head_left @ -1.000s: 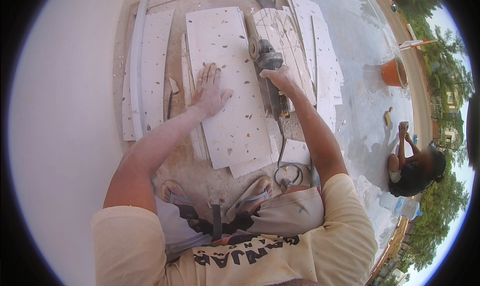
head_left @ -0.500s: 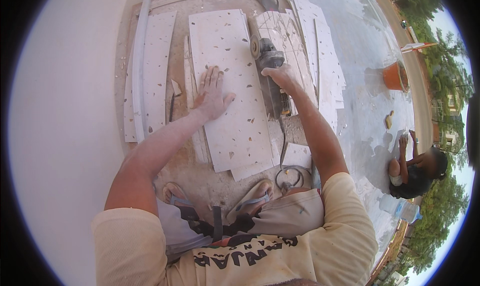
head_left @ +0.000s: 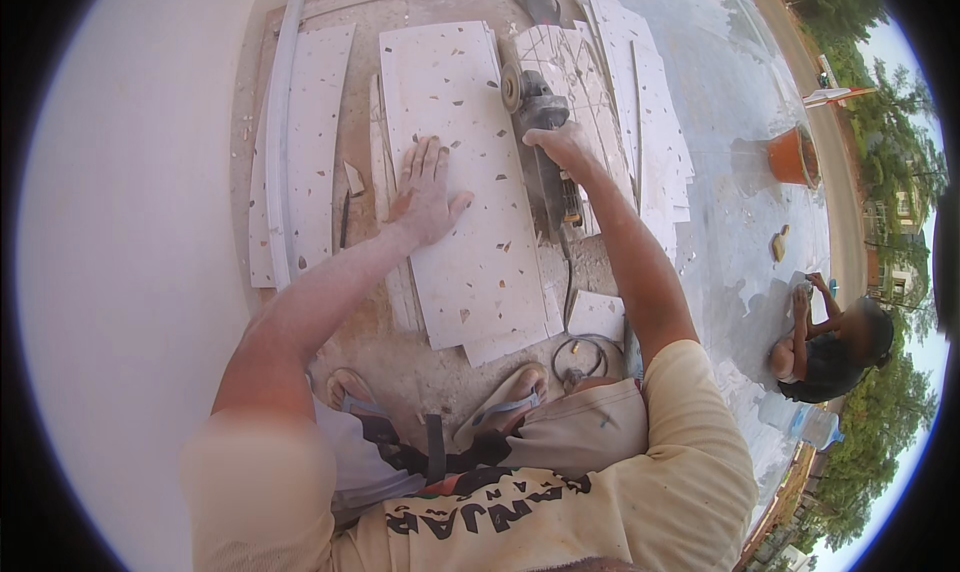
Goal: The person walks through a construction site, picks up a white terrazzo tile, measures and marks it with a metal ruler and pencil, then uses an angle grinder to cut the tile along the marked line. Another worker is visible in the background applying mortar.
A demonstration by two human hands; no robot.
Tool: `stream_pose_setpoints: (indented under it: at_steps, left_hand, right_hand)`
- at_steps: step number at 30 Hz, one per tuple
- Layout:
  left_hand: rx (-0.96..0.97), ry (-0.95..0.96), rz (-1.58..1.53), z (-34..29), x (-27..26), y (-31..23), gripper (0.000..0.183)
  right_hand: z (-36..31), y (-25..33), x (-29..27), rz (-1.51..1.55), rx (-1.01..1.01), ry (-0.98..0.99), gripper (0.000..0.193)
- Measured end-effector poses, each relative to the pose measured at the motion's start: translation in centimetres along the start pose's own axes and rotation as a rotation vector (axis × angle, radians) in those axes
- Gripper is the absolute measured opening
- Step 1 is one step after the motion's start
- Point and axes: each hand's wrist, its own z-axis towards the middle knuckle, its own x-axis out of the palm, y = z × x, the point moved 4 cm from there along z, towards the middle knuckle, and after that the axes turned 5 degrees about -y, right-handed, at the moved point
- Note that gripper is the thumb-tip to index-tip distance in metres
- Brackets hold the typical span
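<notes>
A long white tile (head_left: 455, 187) speckled with brown and grey chips lies before me, with another piece peeking out under its near end. My left hand (head_left: 427, 194) rests flat on its left side, fingers spread. My right hand (head_left: 563, 147) is wrapped round the body of an angle grinder (head_left: 543, 112). The grinder's disc (head_left: 511, 88) is at the tile's right edge, near the far end; whether it touches the tile I cannot tell. A dark power cord (head_left: 570, 282) runs from the grinder toward my feet, where it coils.
More speckled tiles (head_left: 318, 142) and a long pale bar (head_left: 280, 152) lie at left. Other tiles (head_left: 650, 102) are stacked at right. Beyond stand an orange bucket (head_left: 793, 158) and a seated person (head_left: 840, 347) beside a clear water bottle (head_left: 815, 422). My sandalled feet (head_left: 510, 397) are close to the tile.
Both hands and the grinder stay nearly in place; the whole scene shifts slightly downward. The seated person at right has moved their arms a little.
</notes>
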Motion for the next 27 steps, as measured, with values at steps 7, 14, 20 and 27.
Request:
stream_pose_setpoints:
  at_steps: [7, 14, 20, 27]
  left_hand:
    - [-0.005, 0.014, 0.008, 0.0, 0.2, 0.4, 0.082]
    - [-0.005, 0.017, -0.008, 0.1, 0.2, 0.3, 0.082]
    - [0.014, -0.014, -0.019, 0.0, 0.0, 0.2, 0.08]
    - [0.005, -0.007, -0.034, 0.0, -0.2, 0.2, 0.081]
  right_hand:
    - [0.1, 1.2, -0.1, 0.021, 0.025, 0.031, 0.054]
    - [1.3, 1.1, 0.0, -0.011, 0.004, -0.001, 0.05]
    - [1.3, 1.9, -0.1, 0.005, 0.013, -0.005, 0.05]
    - [1.4, 2.8, -0.4, 0.022, 0.061, 0.056, 0.06]
